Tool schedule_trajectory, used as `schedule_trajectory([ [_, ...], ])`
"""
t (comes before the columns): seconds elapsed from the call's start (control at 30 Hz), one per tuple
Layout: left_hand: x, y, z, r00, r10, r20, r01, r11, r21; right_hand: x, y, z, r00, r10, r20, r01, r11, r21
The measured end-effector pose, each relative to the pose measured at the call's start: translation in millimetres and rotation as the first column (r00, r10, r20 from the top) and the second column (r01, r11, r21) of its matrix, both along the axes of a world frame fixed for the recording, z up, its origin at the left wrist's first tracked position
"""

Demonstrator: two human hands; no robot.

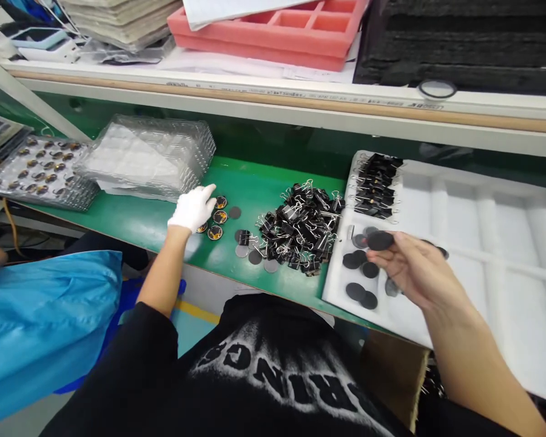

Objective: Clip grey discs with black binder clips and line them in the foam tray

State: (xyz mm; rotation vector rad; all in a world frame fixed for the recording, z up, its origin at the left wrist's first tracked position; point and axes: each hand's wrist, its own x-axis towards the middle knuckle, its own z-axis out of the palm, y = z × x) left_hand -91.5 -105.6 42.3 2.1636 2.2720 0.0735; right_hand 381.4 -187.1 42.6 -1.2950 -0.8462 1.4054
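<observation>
My left hand [192, 210], in a white glove, is over the green bench beside a few small round parts with orange-and-black faces [220, 216]. Its fingers are apart and partly stretched out; the glove hides part of one round piece. Bare, my right hand [421, 267] pinches a flat black disc [380, 240] between thumb and fingers above the white foam tray [473, 240]. Several more black discs [355, 291] lie in that tray under and beside the hand. Between my hands a heap of black binder clips [300, 224] spreads over the bench, with grey discs [271, 266] at its near edge.
Rows of binder clips [377, 185] fill the tray's upper left corner. Stacked clear plastic trays [150, 155] stand at the back left, beside a tray of round parts [40, 167]. A shelf [273, 100] crosses above, bearing a pink foam tray [264, 36]. Someone in blue [50, 328] sits at left.
</observation>
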Motion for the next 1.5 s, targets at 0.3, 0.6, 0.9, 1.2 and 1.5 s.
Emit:
schedule_trajectory([
  [0.3, 13, 52, -8.5, 0.995, -0.071, -0.075, 0.061, 0.989, -0.136, -66, 1, -2.1, 0.946, 0.063, -0.318, -0.070, 0.997, -0.011],
  [0.6, 46, 35, -8.2, 0.887, -0.082, 0.454, -0.075, 0.945, 0.319, -108, -13, -15.1, 0.970, 0.034, -0.242, 0.028, 0.968, 0.250],
  [0.9, 158, -71, 6.9, 0.672, -0.517, 0.531, 0.291, 0.843, 0.453, -138, -26, -9.1, 0.992, -0.092, -0.091, 0.121, 0.907, 0.403],
  [1.2, 176, -85, -6.1, 0.470, -0.508, 0.722, 0.382, 0.854, 0.353, -105, -28, -19.1, 0.989, 0.119, -0.092, -0.094, 0.967, 0.237],
  [1.5, 177, -33, 24.5, 0.715, -0.482, 0.506, 0.418, 0.875, 0.244, -89, -33, -29.7, 0.976, 0.094, -0.196, -0.055, 0.978, 0.199],
])
